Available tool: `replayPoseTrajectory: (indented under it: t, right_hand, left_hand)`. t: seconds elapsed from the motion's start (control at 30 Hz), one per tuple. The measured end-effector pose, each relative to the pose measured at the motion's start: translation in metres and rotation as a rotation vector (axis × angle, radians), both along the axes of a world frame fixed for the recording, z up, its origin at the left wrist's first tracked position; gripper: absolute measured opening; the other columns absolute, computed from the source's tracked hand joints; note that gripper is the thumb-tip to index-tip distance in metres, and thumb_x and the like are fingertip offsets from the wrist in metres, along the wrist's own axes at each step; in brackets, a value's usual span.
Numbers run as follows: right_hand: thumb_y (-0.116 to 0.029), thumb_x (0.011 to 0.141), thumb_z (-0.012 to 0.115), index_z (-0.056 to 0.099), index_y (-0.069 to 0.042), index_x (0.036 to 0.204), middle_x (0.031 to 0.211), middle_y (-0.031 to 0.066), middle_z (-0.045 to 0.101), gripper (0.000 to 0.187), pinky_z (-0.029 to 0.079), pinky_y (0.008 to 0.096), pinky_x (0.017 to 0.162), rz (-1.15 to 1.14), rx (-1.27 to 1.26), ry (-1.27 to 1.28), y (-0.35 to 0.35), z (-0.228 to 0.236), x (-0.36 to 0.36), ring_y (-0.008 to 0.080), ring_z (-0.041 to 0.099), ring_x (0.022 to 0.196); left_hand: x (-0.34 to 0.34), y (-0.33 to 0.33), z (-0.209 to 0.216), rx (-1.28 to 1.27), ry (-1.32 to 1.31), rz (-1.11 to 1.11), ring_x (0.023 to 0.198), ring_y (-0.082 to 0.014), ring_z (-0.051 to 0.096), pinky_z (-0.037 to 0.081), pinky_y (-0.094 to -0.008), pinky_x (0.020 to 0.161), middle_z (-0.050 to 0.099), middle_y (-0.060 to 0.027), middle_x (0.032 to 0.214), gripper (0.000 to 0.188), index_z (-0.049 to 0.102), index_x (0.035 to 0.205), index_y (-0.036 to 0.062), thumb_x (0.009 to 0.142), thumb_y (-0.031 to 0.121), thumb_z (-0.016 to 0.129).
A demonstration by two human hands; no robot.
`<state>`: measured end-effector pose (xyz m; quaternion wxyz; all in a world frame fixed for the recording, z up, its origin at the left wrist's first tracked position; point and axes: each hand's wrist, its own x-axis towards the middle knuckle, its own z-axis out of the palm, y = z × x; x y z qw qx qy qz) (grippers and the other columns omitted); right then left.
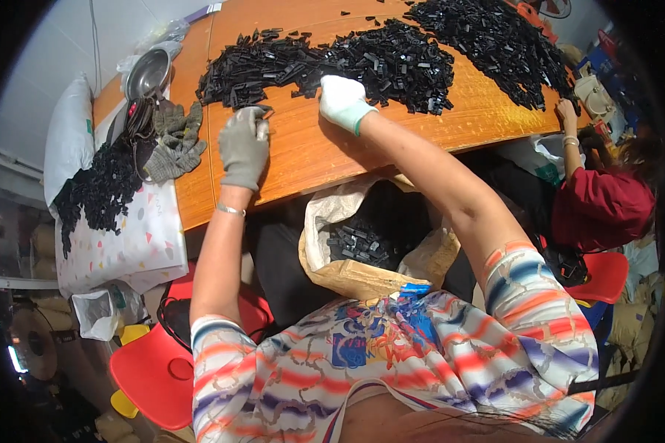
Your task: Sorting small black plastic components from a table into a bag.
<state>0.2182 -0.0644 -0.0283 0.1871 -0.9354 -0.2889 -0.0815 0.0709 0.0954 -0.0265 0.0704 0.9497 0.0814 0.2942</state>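
Observation:
A broad pile of small black plastic pieces (399, 63) spreads over the orange-brown wooden table (303, 159). My left hand (244, 146), in a grey glove, is closed just in front of the pile's left part. A tiny dark bit shows by its fingertips, too small to name. My right hand (343, 102), in a white glove, is closed at the pile's near edge, and its fingers hide whatever is in them. Below the table edge, at my lap, an open sack (319, 240) holds more black pieces (358, 244).
Another black heap (495, 44) lies farther right, near a co-worker in a red shirt (606, 207). To the left are a metal bowl (148, 74), spare grey gloves (174, 140), dark pieces (100, 188) on a patterned sheet (151, 236), and a red stool (151, 376).

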Motion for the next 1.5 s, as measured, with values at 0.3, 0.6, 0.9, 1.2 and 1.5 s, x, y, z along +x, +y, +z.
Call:
replayPoseTrajectory:
  t: [0.3, 0.6, 0.9, 1.2, 1.5]
  right_hand:
    - [-0.024, 0.085, 0.058, 0.063, -0.002, 0.090, 0.085, 0.0135, 0.066, 0.023, 0.050, 0.0367, 0.071, 0.291, 0.391, 0.258, -0.035, 0.017, -0.046, 0.0251, 0.065, 0.080]
    - [-0.020, 0.086, 0.060, 0.066, -0.003, 0.102, 0.086, 0.0079, 0.069, 0.024, 0.051, 0.0285, 0.072, 0.282, 0.637, 0.291, -0.037, 0.054, -0.099, 0.0136, 0.065, 0.078]
    - [-0.018, 0.087, 0.062, 0.066, -0.005, 0.103, 0.088, 0.0087, 0.070, 0.022, 0.052, 0.0278, 0.071, 0.289, 0.677, 0.455, -0.032, 0.062, -0.113, 0.0152, 0.067, 0.077]
    - [-0.025, 0.085, 0.062, 0.063, -0.009, 0.095, 0.087, 0.0106, 0.067, 0.018, 0.052, 0.0384, 0.069, 0.447, 0.278, -0.113, -0.036, 0.057, -0.108, 0.0295, 0.065, 0.080]
    - [-0.025, 0.086, 0.061, 0.062, -0.010, 0.097, 0.086, 0.0124, 0.067, 0.019, 0.052, 0.0400, 0.067, 0.390, 0.413, -0.040, -0.034, 0.048, -0.110, 0.0316, 0.065, 0.079]
  left_hand:
    - [-0.025, -0.059, -0.005, -1.924, -0.250, -0.582, 0.073, -0.0119, 0.050, 0.043, -0.0249, 0.064, 0.051, -0.0044, 0.087, 0.022, 0.048, 0.114, 0.0017, 0.096, 0.014, 0.048]
    - [-0.037, -0.084, 0.012, -1.897, -0.241, -0.539, 0.070, -0.0065, 0.050, 0.046, -0.0175, 0.060, 0.053, -0.0008, 0.083, 0.019, 0.053, 0.110, 0.0043, 0.098, 0.019, 0.048]
    - [-0.049, -0.090, 0.021, -1.658, -0.237, -0.453, 0.054, -0.0018, 0.040, 0.032, -0.0149, 0.047, 0.051, 0.0026, 0.073, 0.020, 0.053, 0.110, 0.0043, 0.100, 0.018, 0.045]
    - [-0.051, -0.088, 0.015, -1.386, -0.166, -0.236, 0.053, -0.0003, 0.034, 0.027, -0.0163, 0.045, 0.048, 0.0047, 0.069, 0.021, 0.056, 0.105, 0.0039, 0.100, 0.021, 0.045]
    - [-0.051, -0.092, 0.028, -1.445, -0.222, -0.324, 0.061, -0.0040, 0.043, 0.037, -0.0201, 0.055, 0.050, 0.0013, 0.071, 0.017, 0.055, 0.100, -0.0027, 0.095, 0.010, 0.045]
